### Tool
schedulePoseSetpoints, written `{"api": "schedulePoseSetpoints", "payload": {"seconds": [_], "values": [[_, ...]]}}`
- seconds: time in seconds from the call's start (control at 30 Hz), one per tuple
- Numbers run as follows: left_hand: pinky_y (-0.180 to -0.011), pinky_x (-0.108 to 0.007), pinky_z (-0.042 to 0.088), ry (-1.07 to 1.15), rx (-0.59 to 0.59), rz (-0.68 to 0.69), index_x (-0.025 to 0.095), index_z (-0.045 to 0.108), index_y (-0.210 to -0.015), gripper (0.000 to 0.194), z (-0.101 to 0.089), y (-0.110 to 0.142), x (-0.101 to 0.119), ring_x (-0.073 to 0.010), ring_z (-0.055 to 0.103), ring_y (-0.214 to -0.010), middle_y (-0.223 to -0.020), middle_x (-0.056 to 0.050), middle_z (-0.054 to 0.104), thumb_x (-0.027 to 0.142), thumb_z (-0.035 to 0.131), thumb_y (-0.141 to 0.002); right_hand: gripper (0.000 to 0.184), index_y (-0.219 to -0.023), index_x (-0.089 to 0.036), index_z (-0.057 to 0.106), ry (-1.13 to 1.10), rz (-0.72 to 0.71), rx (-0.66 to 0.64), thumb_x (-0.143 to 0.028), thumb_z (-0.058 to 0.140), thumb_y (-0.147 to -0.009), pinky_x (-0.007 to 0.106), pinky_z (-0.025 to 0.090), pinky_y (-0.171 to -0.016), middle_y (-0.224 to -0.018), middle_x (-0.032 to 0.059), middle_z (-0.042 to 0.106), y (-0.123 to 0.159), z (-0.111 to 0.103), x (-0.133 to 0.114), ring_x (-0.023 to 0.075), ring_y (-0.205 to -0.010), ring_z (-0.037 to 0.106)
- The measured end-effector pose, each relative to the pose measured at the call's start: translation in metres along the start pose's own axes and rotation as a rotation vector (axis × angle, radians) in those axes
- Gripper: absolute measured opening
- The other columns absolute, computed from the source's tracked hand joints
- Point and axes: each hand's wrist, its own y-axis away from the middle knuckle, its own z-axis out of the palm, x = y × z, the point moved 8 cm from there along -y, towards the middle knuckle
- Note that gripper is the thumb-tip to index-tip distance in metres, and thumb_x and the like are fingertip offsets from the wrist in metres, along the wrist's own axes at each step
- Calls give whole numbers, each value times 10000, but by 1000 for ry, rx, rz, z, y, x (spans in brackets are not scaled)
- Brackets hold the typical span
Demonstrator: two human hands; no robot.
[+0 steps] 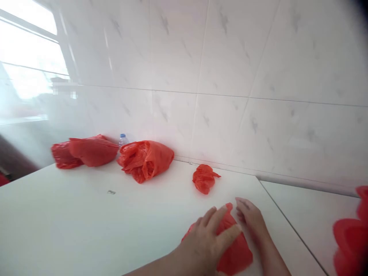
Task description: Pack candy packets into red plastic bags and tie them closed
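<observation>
My left hand lies flat with its fingers spread on a flattened red plastic bag on the white table. My right hand rests beside the bag at its right edge, fingers stretched out and touching the table. A small crumpled red bag sits just beyond my hands, near the wall.
Farther left along the tiled wall lie a larger bunched red bag, two more red bags and a small clear bottle with a blue cap. More red plastic shows at the right edge. A seam splits the table at right.
</observation>
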Motion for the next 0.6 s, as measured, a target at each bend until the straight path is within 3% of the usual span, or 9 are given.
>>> {"api": "schedulePoseSetpoints", "payload": {"seconds": [0.07, 0.13, 0.2, 0.27, 0.43, 0.6], "values": [[-771, -506, 504, -107, -87, 25, 298, 378, -1358, 776, 15, 4, -6, -429, 545, -1078, -1419, -202, 378, 357, 727, -668, 490, -1045, -159, 628, 48, 23, -2, -468, 616, -664, 268, 480, -581, -703, 0, 615, -4, -2, 5, 155, -621, 577], [-715, -379, 519, -115, -79, 14, 295, 536, -1206, 497, 11, 14, -12, -293, 639, -872, -1210, -120, 586, 228, 649, -727, 496, -1044, -166, 640, 78, 48, 14, -460, 631, -645, 281, 491, -587, -708, 9, 626, -9, -4, 11, 163, -614, 588], [-711, -291, 501, -71, -1, -53, 284, 620, -1023, 376, -8, 29, -21, -207, 634, -783, -1004, -38, 664, 79, 558, -713, 492, -1042, -170, 645, 78, 64, 25, -448, 636, -636, 286, 496, -588, -713, 12, 625, -11, -5, 14, 160, -604, 585], [-715, -242, 482, -28, 100, -165, 274, 631, -939, 451, -34, 47, -35, -170, 624, -801, -954, -9, 667, -25, 455, -652, 484, -1048, -172, 644, 77, 58, 23, -440, 629, -644, 284, 495, -590, -708, 10, 616, -12, -2, 14, 155, -604, 580], [-776, -230, 472, -105, 262, -396, 262, 621, -922, 494, -100, 109, -85, -153, 625, -883, -1018, -12, 650, -32, 356, -625, 442, -1033, -169, 634, 185, -3, 44, -441, 546, -695, 299, 477, -578, -706, 21, 622, -7, 6, 7, 173, -607, 589], [-821, -333, 488, -513, 422, -586, 279, 587, -1053, 373, -157, 177, -137, -243, 604, -1005, -1157, -26, 616, 132, 419, -755, 355, -1032, -224, 632, 468, -139, 124, -390, 438, -785, 332, 458, -690, -927, 56, 659, 7, 24, -12, 209, -785, 615]]}}
